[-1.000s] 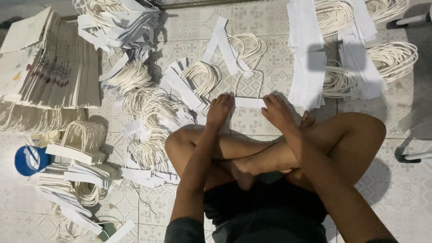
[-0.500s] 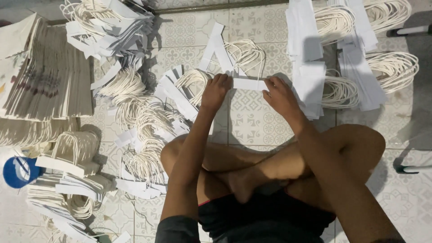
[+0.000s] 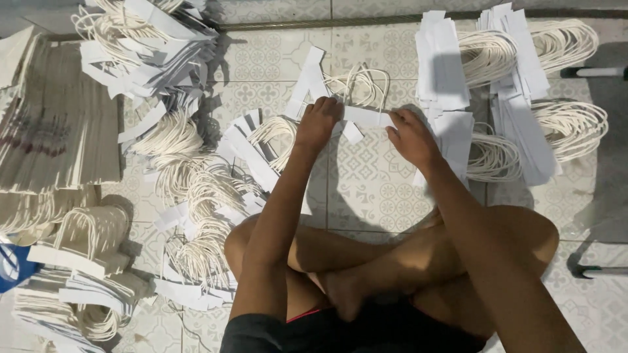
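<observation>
I sit cross-legged on a patterned tile floor [image 3: 366, 183]. Both arms reach forward. My left hand [image 3: 318, 123] and my right hand [image 3: 411, 137] hold the two ends of a white paper strip [image 3: 366, 116] with cream cord loops [image 3: 358, 86] hanging beyond it. The strip is stretched flat between the hands, just above the floor. Loose white strips with cord handles [image 3: 261, 140] lie right beside my left hand. A stack of white strips [image 3: 451, 131] lies just past my right hand.
Piles of white strips with cord loops [image 3: 144, 39] spread over the floor at left. A stack of flat paper bags [image 3: 52, 124] lies far left, a blue object [image 3: 10, 265] at the lower left edge. More strips and cord bundles [image 3: 562, 124] sit at right, near metal legs [image 3: 595, 72].
Both hands have moved forward, away from my knees, carrying the white strip farther out over the floor. The view has tilted forward with them.
</observation>
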